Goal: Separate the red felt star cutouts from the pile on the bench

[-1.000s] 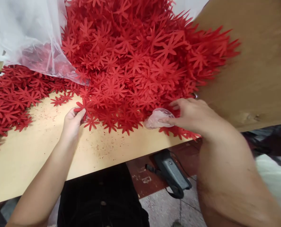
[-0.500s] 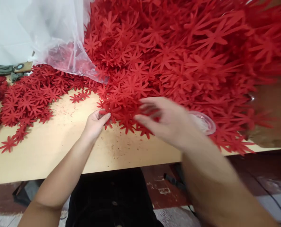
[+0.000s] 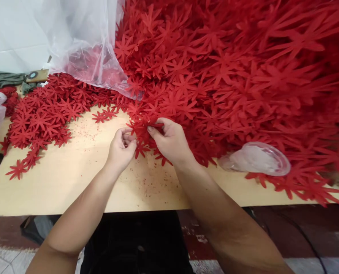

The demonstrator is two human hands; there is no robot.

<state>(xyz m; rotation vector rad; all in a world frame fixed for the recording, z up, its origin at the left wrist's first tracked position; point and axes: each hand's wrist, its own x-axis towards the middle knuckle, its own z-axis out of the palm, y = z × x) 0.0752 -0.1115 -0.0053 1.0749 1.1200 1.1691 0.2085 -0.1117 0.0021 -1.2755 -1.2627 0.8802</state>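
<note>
Hands at near edge of heaped red star-shaped felt cutouts on pale wooden tabletop. Left hand and right hand both pinched closed on cutouts there. Clear plastic dish well right of right hand.

Looks to me like a small craft workshop: I'm seeing a plain wooden worktable buried under a huge heap of identical red cut-out flowers, with more spilling from a clear plastic bag.
</note>
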